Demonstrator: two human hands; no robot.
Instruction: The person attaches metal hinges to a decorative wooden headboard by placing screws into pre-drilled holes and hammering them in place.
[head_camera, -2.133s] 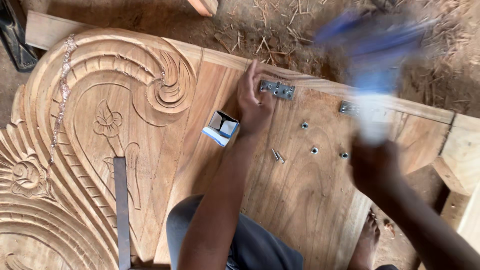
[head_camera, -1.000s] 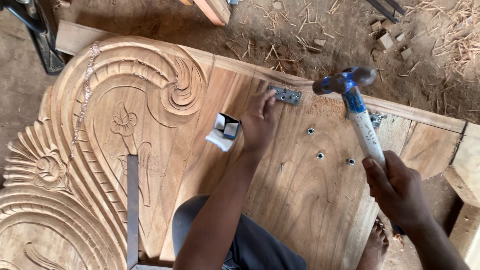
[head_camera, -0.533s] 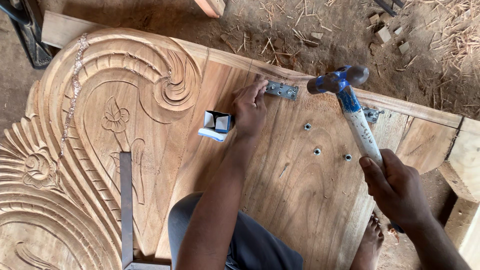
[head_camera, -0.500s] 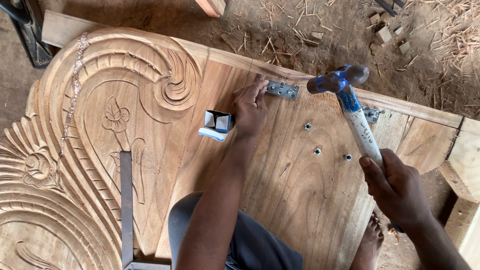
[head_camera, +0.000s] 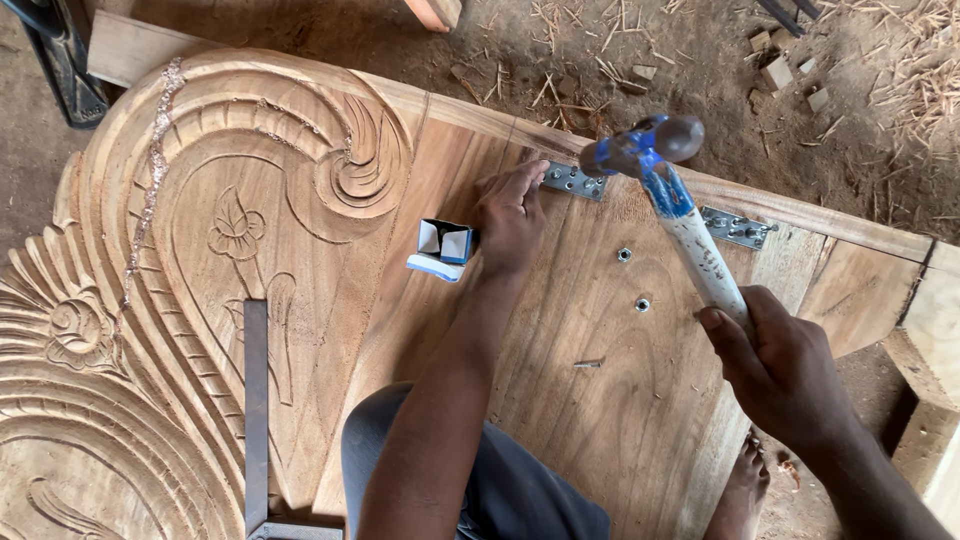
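My left hand (head_camera: 510, 215) rests flat on a carved wooden panel (head_camera: 330, 300), its fingertips at a small metal hinge plate (head_camera: 573, 181) near the panel's far edge. My right hand (head_camera: 785, 375) grips the white handle of a hammer (head_camera: 668, 190) with blue tape at the neck; its head hangs just above and right of that hinge plate. A second metal plate (head_camera: 738, 228) sits further right on the edge. A small open blue-and-white box (head_camera: 441, 248) lies beside my left hand.
Two round metal fittings (head_camera: 624, 255) (head_camera: 642, 304) are set in the panel, and a loose screw (head_camera: 588, 364) lies below them. A steel square (head_camera: 256, 400) lies on the carved part. Wood chips litter the dirt floor (head_camera: 800, 90). My bare foot (head_camera: 742, 490) shows lower right.
The hammer came down from a blurred raised swing and now hovers by the hinge plate. My left hand stays by the plate; the view has shifted slightly.
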